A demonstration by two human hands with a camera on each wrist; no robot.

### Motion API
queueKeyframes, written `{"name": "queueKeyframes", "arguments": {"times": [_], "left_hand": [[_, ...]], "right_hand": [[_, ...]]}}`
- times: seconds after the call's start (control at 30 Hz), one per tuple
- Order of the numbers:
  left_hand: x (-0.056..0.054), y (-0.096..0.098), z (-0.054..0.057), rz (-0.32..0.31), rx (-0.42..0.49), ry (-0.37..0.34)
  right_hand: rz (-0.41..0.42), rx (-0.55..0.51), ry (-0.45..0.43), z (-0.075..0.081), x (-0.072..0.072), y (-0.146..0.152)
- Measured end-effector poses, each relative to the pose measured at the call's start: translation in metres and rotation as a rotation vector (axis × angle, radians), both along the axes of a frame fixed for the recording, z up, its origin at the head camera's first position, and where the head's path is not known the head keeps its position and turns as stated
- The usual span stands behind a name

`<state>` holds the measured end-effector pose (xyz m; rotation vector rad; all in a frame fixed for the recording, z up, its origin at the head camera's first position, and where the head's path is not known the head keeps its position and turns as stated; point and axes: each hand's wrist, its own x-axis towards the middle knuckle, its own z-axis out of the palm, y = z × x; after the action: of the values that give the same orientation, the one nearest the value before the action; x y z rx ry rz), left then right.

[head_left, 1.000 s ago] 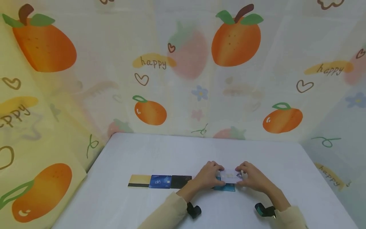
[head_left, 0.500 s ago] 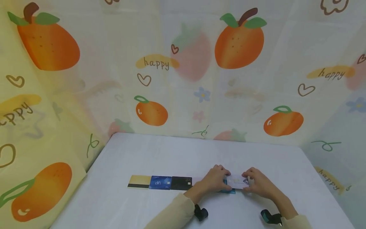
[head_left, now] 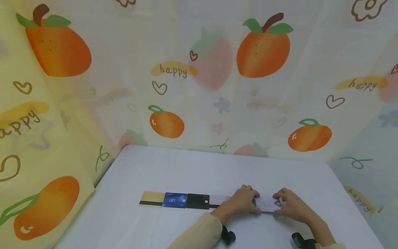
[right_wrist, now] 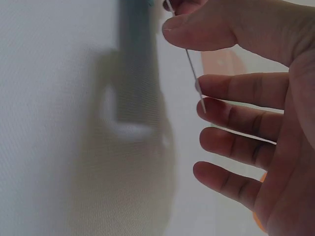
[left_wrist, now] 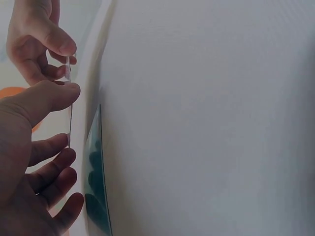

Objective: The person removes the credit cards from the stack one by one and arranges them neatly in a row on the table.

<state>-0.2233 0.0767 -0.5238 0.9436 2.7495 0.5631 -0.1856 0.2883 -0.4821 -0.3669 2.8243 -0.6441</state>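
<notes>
Both hands hold a white card [head_left: 268, 204] by its opposite ends, raised a little off the table. My left hand [head_left: 243, 200] pinches its left end between thumb and fingers; in the left wrist view the card appears edge-on as a thin line. The right hand [head_left: 293, 206] pinches the other end, its remaining fingers spread, as the right wrist view shows. A teal card [left_wrist: 97, 179] lies on the table beneath, largely covered by the left hand and the white card in the head view.
Cards lie in a row left of the hands: gold [head_left: 152, 199], blue [head_left: 175, 200], black [head_left: 198, 201] and a pale one [head_left: 218, 199] partly behind the left hand. They rest on a white table [head_left: 186, 169]. A fruit-printed curtain [head_left: 124, 69] surrounds its back and sides.
Both hands have carried the white card to the right, across the teal card. More of the pale card in the row now shows. The head view has shifted slightly.
</notes>
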Motion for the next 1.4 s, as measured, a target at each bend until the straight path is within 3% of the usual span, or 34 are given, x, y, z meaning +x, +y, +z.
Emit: {"name": "queueKeyframes", "arguments": {"times": [0.33,0.6,0.87,1.23,1.4], "left_hand": [[0.009,0.004,-0.002,-0.009,-0.073,0.051],[0.013,0.005,-0.005,0.014,-0.075,0.040],[0.010,0.004,0.000,0.021,-0.062,0.033],[0.004,-0.001,-0.004,-0.007,-0.033,-0.003],[0.006,-0.001,0.000,-0.006,-0.026,-0.018]], "right_hand": [[-0.005,-0.007,-0.049,-0.010,0.001,0.003],[-0.012,0.010,-0.056,-0.017,0.003,0.003],[0.000,0.036,0.042,-0.023,0.003,0.002],[-0.085,0.015,-0.027,-0.026,0.003,0.004],[-0.089,0.017,-0.006,-0.026,0.003,0.004]]}}
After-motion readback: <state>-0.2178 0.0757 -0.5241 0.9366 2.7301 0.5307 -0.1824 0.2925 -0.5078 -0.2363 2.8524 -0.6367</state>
